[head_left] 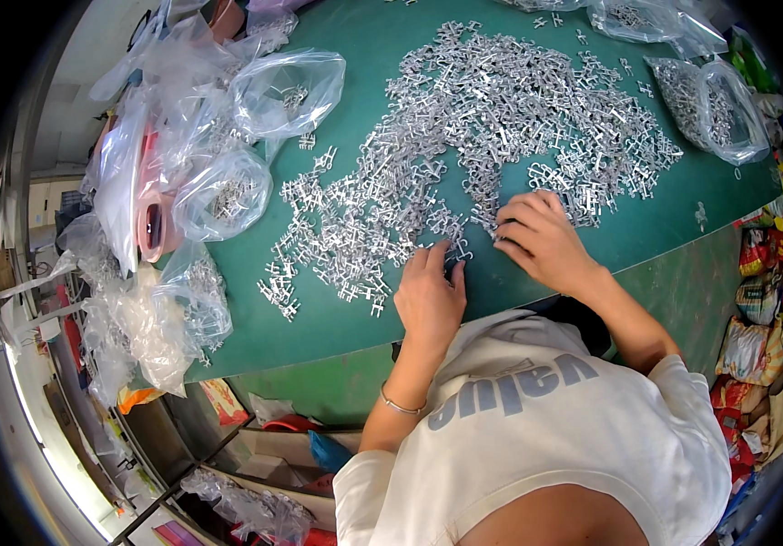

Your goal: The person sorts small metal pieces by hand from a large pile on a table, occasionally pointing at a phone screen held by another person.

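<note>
Your left hand point(430, 298) and right hand point(548, 244) are curled, any grip indeterminable, both at the near edge of the metal-piece heap point(519, 100), twelve o'clock on the tabletop point(328, 335), long axis eight-to-two.

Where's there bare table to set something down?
Bare green table shows left of the left hand, between metal pieces and the near edge; also between the upper-left plastic bags and the pieces. Crowded: the metal spread and the bag-covered left end.

Silver pieces point(519, 91), green tabletop point(314, 329), grey-lettered white shirt point(583, 446)
</note>
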Demonstrator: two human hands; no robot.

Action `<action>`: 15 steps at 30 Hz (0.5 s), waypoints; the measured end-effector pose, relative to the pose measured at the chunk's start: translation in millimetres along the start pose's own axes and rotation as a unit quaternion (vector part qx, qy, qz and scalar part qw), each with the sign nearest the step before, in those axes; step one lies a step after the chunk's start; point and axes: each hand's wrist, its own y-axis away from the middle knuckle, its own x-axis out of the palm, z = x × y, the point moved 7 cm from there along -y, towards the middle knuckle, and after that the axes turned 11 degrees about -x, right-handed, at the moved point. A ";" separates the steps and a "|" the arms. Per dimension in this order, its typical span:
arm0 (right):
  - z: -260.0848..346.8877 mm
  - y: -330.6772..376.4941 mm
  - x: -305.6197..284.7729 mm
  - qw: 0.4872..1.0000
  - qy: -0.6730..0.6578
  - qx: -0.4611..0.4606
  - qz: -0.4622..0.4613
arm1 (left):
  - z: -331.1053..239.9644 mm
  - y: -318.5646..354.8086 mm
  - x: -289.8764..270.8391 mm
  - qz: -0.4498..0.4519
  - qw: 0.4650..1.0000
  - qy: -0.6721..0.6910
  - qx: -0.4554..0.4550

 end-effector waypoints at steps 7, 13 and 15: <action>-43.1 28.1 -4.2 0.833 -0.410 0.297 -0.223 | -4.5 -0.2 -2.7 -0.054 0.998 -0.002 0.025; -38.7 22.8 13.2 0.602 -0.688 0.340 -0.222 | 8.2 -1.2 -9.7 -0.094 0.982 0.160 0.043; -33.3 18.0 16.0 0.552 -0.726 0.343 -0.225 | 22.4 -4.9 -2.9 -0.005 0.958 0.286 -0.028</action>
